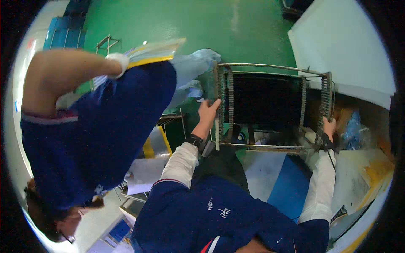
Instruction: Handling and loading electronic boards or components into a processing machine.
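Observation:
In front of me is a rectangular metal rack [270, 146] with slotted, comb-like side posts. A large dark panel or opening [263, 99] shows between its sides; I cannot tell whether that is inside the rack or beneath it. My left hand [207, 114] grips the rack's left side, thumb against the slotted post. On the opposite side, my right hand [329, 126] is closed around the right post near its lower corner. Part of each hand's fingers is hidden by the frame.
Close on my left, a co-worker in a navy shirt [114, 139] bends over, an arm beside a clear yellow-edged sheet [158, 52]. Pale blue plastic film [192, 65] lies beyond. To the right are a white panel [341, 50] and a crumpled blue bag [354, 131]. The floor [253, 33] is green.

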Demonstrator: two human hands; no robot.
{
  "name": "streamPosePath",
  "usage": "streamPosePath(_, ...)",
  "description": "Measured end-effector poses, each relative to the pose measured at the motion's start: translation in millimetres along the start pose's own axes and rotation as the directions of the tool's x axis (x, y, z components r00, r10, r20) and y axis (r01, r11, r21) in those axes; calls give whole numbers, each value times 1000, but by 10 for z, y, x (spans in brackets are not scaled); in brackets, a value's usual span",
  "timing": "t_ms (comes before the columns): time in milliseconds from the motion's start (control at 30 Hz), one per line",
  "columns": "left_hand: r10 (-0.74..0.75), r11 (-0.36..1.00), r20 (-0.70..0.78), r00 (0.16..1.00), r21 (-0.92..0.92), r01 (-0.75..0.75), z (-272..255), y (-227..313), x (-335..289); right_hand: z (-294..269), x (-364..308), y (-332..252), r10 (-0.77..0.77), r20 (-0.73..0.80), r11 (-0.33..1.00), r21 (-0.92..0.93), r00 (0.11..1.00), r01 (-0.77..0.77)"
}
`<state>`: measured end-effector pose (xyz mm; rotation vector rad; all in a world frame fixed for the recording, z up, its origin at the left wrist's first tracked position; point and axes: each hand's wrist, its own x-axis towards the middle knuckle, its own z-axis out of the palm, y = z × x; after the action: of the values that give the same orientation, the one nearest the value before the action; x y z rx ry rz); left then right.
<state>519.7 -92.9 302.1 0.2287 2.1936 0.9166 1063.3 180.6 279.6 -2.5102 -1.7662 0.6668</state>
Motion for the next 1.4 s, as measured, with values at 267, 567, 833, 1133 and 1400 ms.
streamPosePath(267, -230, 924, 152, 961, -277, 265, -185, -109, -253, -226, -343, -117, -78, -154, 976, 190, 985, 107)
streamPosePath(567, -192, 934, 189, 963, -265, 239, -211, -516, -569, -403, -819, -183, -114, -37, 959, 256, 993, 120)
streamPosePath(833, -4, 965, 127, 992, -259, 37, -303, -299, -1071, -318, -1005, 200, -165, 33, 905, 401, 986, 138)
streamPosePath(1133, 25, 915, 128, 991, -403, 30, -707, -321, -1848, -605, -1586, 26, -356, 1, 811, 498, 935, 308)
streamPosePath(1400, 7, 913, -1, 1000, -409, -7, -1192, -454, -2485, -875, -2079, -32, -464, 47, 797, 458, 884, 394)
